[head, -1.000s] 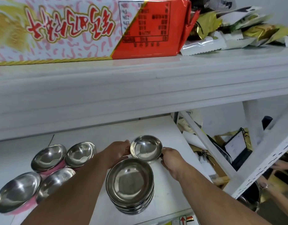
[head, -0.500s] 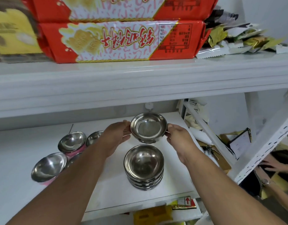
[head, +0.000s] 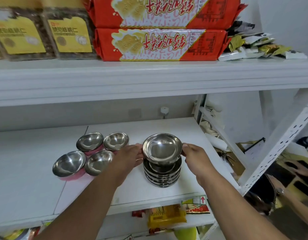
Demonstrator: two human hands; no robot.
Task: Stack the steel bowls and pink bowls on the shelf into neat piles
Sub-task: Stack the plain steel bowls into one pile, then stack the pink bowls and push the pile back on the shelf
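Hands: left hand [head: 128,155] and right hand [head: 195,157] grip round shiny steel bowl [head: 162,147] rim.
Pile [head: 162,175]: directly beneath.
Pink bowls [head: 90,155]: nine o'clock.

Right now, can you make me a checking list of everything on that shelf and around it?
Surface: white shelf, bare at the left.
Job's things: steel bowl held just over the steel pile; four pink bowls loose, unstacked, beside it.
Clutter: red biscuit packs, nut jars and wrappers on the upper shelf; snack packets below.
Grippers: left hand and right hand pinch the bowl's rim.
Cables: nothing seen.
Surroundings: white rack post; another person's hand at the right.
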